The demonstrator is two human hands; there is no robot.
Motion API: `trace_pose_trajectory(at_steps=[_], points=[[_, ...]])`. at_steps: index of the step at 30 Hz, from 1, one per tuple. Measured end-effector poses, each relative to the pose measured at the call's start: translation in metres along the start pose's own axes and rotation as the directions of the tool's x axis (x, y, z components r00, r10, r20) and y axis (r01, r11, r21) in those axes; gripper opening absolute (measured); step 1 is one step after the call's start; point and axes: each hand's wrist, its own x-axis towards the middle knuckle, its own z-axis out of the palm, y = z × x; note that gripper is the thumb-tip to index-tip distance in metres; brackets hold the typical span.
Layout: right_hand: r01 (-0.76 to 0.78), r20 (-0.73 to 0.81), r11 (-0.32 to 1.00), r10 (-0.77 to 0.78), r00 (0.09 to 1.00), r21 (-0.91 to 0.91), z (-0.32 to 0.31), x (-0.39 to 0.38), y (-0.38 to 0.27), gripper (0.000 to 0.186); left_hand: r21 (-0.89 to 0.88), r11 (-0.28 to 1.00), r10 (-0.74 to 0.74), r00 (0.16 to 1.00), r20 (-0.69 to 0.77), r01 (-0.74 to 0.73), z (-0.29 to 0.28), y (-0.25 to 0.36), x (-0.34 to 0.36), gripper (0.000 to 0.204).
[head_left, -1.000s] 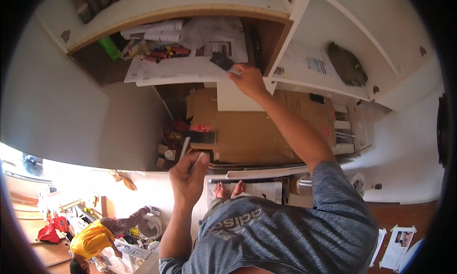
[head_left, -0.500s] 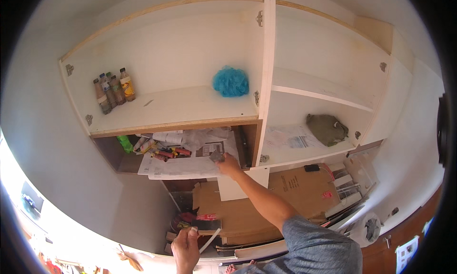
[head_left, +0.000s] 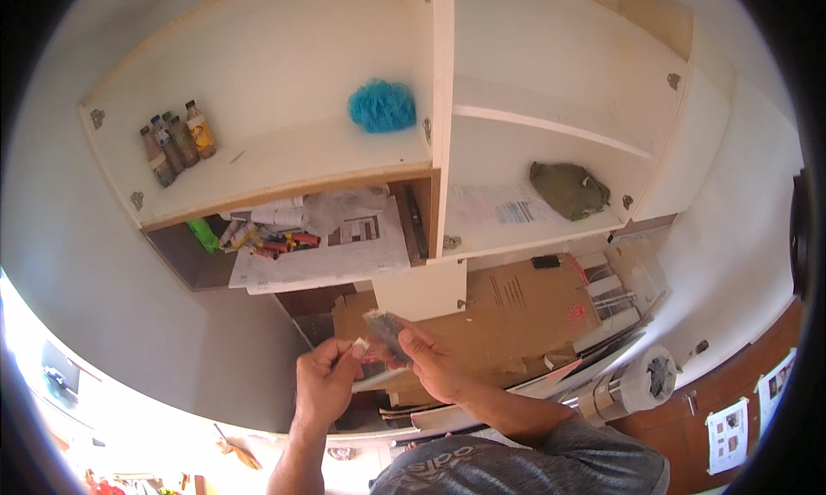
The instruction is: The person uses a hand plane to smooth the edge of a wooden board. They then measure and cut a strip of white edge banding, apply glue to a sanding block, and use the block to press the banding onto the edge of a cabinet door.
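My right hand holds a flat grey piece with a pale edge, tilted up in front of the cardboard sheet. Just left of it, my left hand pinches a small whitish piece between thumb and fingers. A pale strip shows behind that hand; I cannot tell if the two are joined. Both hands are low in front of the cabinet, below the shelf compartment with papers and several red tubes.
A white cabinet holds several bottles, a blue mesh puff and a green cloth bundle. Below lie a cardboard sheet and white boards. A clear bin stands by the right wall.
My right hand has drawn back from the papers in the compartment to beside my left hand, bringing the grey piece. The view has tilted upward since the oldest frame, showing more shelves.
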Motion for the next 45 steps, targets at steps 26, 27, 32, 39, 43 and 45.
trace_pose_trajectory(at_steps=[26,27,32,39,43,45], points=[[0.241,0.003,0.938,-0.248,0.969,-0.249,0.027,-0.039,-0.037,0.062,0.047,0.972,0.215,0.955,0.203,-0.229,0.021,0.051,0.001,0.012],[0.235,-0.006,0.942,-0.243,0.97,-0.241,0.029,-0.04,-0.037,0.062,0.056,0.974,0.204,0.957,0.204,-0.22,0.02,0.051,0.001,0.012],[0.254,0.041,0.93,-0.252,0.967,-0.267,0.028,-0.04,-0.037,0.062,0.015,0.977,0.204,0.952,0.227,-0.213,0.016,0.052,-0.002,0.012],[0.259,0.024,0.907,-0.266,0.964,-0.331,0.033,-0.047,-0.035,0.06,0.053,0.979,0.18,0.96,0.216,-0.196,0.014,0.047,-0.007,0.012],[0.309,0.045,0.889,-0.313,0.949,-0.338,0.037,-0.045,-0.037,0.058,0.088,0.974,0.184,0.96,0.212,-0.207,0.015,0.042,-0.01,0.011],[0.311,0.045,0.896,-0.313,0.949,-0.317,0.038,-0.049,-0.034,0.057,0.101,0.979,0.155,0.965,0.21,-0.179,0.013,0.051,-0.011,0.011]])
